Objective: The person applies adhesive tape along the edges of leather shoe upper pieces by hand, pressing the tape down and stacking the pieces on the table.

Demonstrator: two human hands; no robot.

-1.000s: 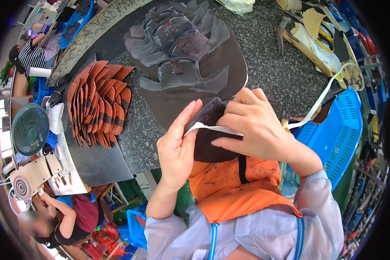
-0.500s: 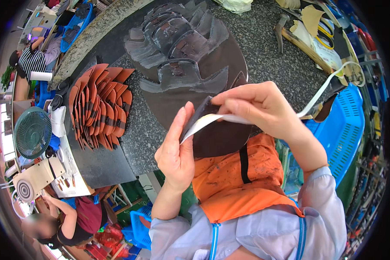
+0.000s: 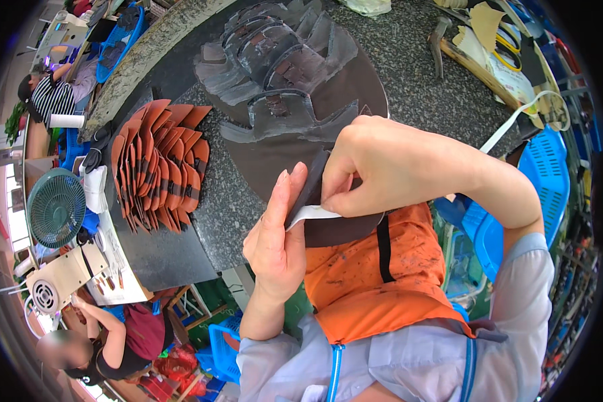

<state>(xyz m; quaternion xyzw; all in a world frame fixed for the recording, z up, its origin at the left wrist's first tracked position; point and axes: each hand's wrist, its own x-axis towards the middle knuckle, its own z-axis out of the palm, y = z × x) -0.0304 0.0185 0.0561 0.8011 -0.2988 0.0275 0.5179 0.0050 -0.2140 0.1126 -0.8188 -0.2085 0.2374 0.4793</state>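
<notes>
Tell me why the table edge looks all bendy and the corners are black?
In the head view the fisheye lens curves straight lines, so the speckled stone table bows toward the rim, and the corners fall outside the round image. The middle stays sharp: the left hand and right hand pinching a white strip look crisp. A co-worker's face at lower left is blurred.

Dark leather piece (image 3: 328, 224); white strip (image 3: 313, 214)

Both hands, left (image 3: 275, 234) and right (image 3: 388, 167), press white tape (image 3: 313, 214) onto a dark leather piece (image 3: 335, 231).
</notes>
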